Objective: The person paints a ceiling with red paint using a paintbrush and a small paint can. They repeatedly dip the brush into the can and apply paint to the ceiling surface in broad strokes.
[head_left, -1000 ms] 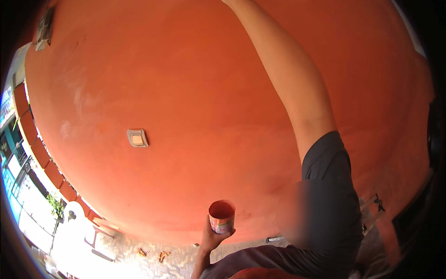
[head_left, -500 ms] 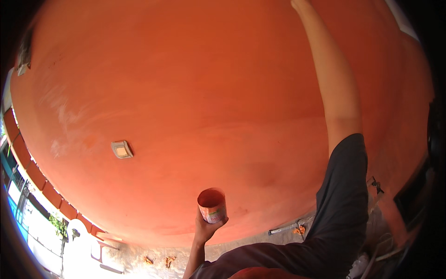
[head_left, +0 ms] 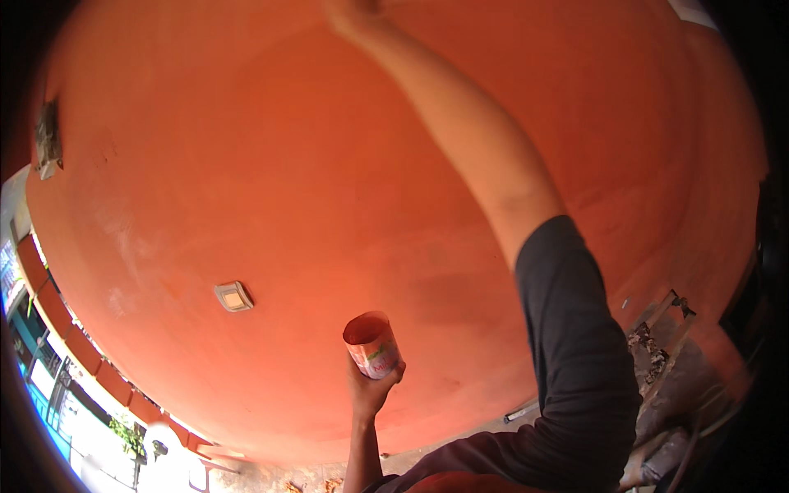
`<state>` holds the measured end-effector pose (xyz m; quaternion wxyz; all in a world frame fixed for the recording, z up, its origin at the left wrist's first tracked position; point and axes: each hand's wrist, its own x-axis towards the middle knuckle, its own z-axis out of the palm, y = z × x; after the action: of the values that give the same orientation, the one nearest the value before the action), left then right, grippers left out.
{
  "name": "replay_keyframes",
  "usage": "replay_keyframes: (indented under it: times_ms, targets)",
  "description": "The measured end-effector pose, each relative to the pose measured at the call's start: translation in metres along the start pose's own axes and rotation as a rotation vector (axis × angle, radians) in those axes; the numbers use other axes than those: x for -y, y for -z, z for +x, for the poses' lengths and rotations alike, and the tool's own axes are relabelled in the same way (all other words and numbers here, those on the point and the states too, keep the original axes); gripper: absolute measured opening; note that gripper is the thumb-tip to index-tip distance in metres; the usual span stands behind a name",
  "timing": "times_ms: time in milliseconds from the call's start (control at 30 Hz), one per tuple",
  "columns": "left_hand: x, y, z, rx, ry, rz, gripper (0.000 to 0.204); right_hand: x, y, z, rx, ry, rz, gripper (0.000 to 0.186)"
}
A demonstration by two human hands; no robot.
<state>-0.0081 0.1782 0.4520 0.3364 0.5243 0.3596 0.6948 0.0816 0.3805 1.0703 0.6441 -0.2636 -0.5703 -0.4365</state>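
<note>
My left hand (head_left: 374,390) is wrapped round the lower part of an open cylindrical can (head_left: 374,349). The can has a printed label, and its inside and rim are smeared orange-red; it tilts a little to the left. Overhead, my right arm stretches up and left across an orange painted wall (head_left: 271,181). My right hand (head_left: 353,15) is at the top edge of the picture, close to the wall. Its fingers are cut off and blurred, so whatever they may hold is hidden.
A light switch (head_left: 233,297) is set in the wall, left of the can. Farther left hangs a grey fixture (head_left: 49,140). Cluttered frames and pipes (head_left: 657,345) stand at the lower right. Dry leaves (head_left: 333,485) lie on the floor, and bright daylight enters at the lower left.
My right arm has swung left along the top of the wall. The can in my left hand has risen slightly, and the whole view has shifted a little.
</note>
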Motion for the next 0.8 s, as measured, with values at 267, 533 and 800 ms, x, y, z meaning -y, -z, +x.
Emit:
replay_keyframes:
  times_ms: [267,533,800]
  targets:
    - [-0.016,-0.003,-0.026,-0.118,-0.022,0.004,0.078,0.181,0.014,-0.017,-0.025,0.309,0.529,0.023]
    - [-0.002,0.006,-0.022,-0.140,-0.026,0.039,0.079,0.114,-0.040,-0.008,0.070,-0.195,1.239,0.025]
    - [0.001,-0.012,-0.012,-0.083,0.017,0.070,0.077,-0.140,0.001,-0.056,-0.114,-0.649,1.149,0.039]
